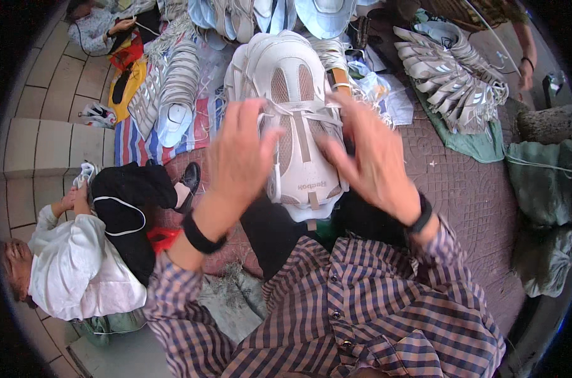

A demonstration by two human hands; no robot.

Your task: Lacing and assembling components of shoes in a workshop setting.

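Note:
A stack of off-white shoe uppers, nested one in another, lies in front of me over my lap. Brown mesh panels and a brown centre strip mark the top one, and a pale lace crosses it. My left hand is at the stack's left side, fingers up and thumb apart, holding nothing that I can see. On the other side is my right hand, its thumb spread from its fingers beside the top upper. Both hands are slightly blurred; whether the right fingertips touch the lace is unclear.
More stacked uppers stand ahead, at far left on a striped sheet, and at far right on green cloth. One person sits at left handling a shoe piece; others are farther off. Green sacks stand at right.

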